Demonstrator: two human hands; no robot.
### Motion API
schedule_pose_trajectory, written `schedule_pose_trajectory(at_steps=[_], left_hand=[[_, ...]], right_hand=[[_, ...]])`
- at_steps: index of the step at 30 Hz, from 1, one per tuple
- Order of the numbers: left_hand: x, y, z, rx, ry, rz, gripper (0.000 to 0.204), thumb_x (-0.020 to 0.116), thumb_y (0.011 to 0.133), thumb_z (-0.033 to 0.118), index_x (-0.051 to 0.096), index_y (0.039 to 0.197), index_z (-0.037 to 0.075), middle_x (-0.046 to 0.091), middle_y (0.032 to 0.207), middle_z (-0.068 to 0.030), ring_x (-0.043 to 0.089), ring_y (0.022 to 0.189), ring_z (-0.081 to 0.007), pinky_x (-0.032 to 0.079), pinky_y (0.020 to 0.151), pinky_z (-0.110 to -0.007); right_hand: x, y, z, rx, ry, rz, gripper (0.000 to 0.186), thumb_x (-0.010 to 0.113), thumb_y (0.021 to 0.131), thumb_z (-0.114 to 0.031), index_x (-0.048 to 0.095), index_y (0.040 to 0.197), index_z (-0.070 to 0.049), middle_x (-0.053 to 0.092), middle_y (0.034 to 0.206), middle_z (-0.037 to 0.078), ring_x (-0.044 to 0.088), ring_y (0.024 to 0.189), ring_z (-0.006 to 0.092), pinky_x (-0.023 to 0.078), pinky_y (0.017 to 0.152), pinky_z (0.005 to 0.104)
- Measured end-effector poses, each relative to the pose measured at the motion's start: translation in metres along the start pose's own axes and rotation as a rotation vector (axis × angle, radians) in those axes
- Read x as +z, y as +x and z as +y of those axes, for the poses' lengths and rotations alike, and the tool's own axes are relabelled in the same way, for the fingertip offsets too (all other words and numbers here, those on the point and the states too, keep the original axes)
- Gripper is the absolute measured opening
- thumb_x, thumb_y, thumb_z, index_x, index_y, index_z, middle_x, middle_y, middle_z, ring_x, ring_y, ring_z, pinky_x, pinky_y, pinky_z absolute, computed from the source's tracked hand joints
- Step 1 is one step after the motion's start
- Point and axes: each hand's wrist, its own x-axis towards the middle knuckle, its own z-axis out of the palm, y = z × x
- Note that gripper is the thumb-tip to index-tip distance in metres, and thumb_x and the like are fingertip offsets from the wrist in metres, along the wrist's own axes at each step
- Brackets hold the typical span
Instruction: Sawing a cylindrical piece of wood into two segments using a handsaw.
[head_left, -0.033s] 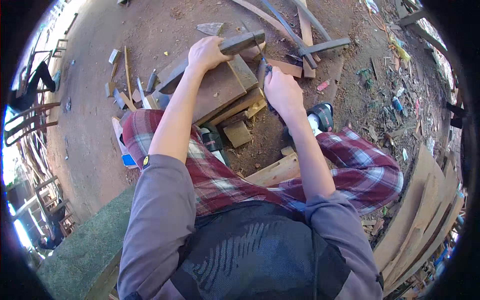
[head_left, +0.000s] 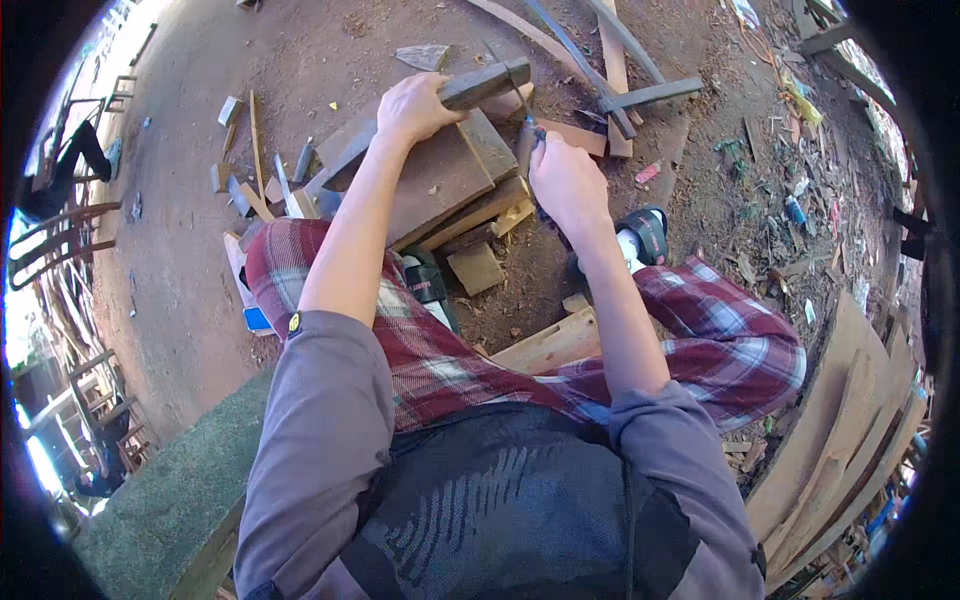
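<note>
A grey, weathered wooden plank (head_left: 485,86) lies across a low wooden block (head_left: 425,180), its right end jutting past the block. My left hand (head_left: 410,105) is closed over the plank and bears on it from above. In my right hand (head_left: 568,185) is the dark handle of a handsaw (head_left: 528,112), the fingers wrapped round it. The saw's narrow blade crosses the plank near its right end, the tip showing beyond the far edge. How deep the blade sits in the wood I cannot tell.
Wood offcuts (head_left: 245,195) lie left of the block, and one small block (head_left: 475,268) sits between my feet. Long strips and a crosspiece (head_left: 655,92) lie at the far right. Curved boards (head_left: 830,420) lean at the right; a green-grey slab (head_left: 180,490) is at the near left.
</note>
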Motion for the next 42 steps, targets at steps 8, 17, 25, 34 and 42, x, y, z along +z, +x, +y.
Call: schedule_pose_trajectory(at_steps=[8, 17, 25, 34, 42], left_hand=[[0.009, 0.01, 0.002, 0.022, 0.01, 0.085, 0.056, 0.077, 0.065, 0.049, 0.069, 0.107, 0.014, 0.069, 0.101, -0.0116, 0.066, 0.095, -0.0298, 0.052, 0.084, -0.041], [0.011, 0.001, -0.008, 0.004, 0.042, -0.001, 0.04, 0.077, 0.058, 0.044, 0.073, 0.086, 0.017, 0.07, 0.088, -0.0113, 0.066, 0.088, -0.0305, 0.053, 0.079, -0.043], [0.011, -0.012, 0.006, -0.043, -0.057, 0.058, 0.048, 0.076, 0.06, 0.054, 0.073, 0.088, 0.016, 0.07, 0.088, -0.0119, 0.067, 0.087, -0.0301, 0.053, 0.079, -0.043], [0.001, -0.004, 0.008, -0.105, -0.068, 0.026, 0.051, 0.078, 0.06, 0.053, 0.073, 0.093, 0.014, 0.07, 0.094, -0.0119, 0.067, 0.092, -0.0297, 0.052, 0.082, -0.041], [-0.007, -0.006, 0.007, -0.129, -0.105, 0.003, 0.054, 0.077, 0.06, 0.055, 0.072, 0.092, 0.011, 0.07, 0.092, -0.0147, 0.067, 0.089, -0.031, 0.052, 0.081, -0.042]], right_hand=[[0.007, 0.073, -0.01, -0.063, -0.014, -0.032, 0.035, 0.043, 0.093, -0.027, 0.06, 0.105, 0.001, 0.066, 0.091, 0.027, 0.065, 0.088, 0.0424, 0.052, 0.08, 0.0513], [0.032, 0.046, 0.003, -0.075, -0.006, -0.03, 0.036, 0.039, 0.095, -0.033, 0.057, 0.11, -0.005, 0.065, 0.092, 0.029, 0.063, 0.089, 0.0468, 0.048, 0.081, 0.0566], [0.025, 0.043, -0.003, -0.069, 0.015, 0.092, 0.032, 0.044, 0.094, -0.028, 0.059, 0.098, 0.0, 0.064, 0.085, 0.03, 0.063, 0.082, 0.0466, 0.05, 0.075, 0.0548], [0.019, 0.047, -0.003, -0.107, -0.017, 0.137, 0.029, 0.044, 0.093, -0.026, 0.059, 0.094, -0.001, 0.065, 0.084, 0.028, 0.064, 0.08, 0.0448, 0.05, 0.074, 0.0542], [-0.026, -0.027, 0.002, 0.011, -0.069, 0.004, 0.031, 0.044, 0.094, -0.028, 0.06, 0.1, -0.003, 0.065, 0.091, 0.027, 0.063, 0.087, 0.0451, 0.049, 0.079, 0.0536]])
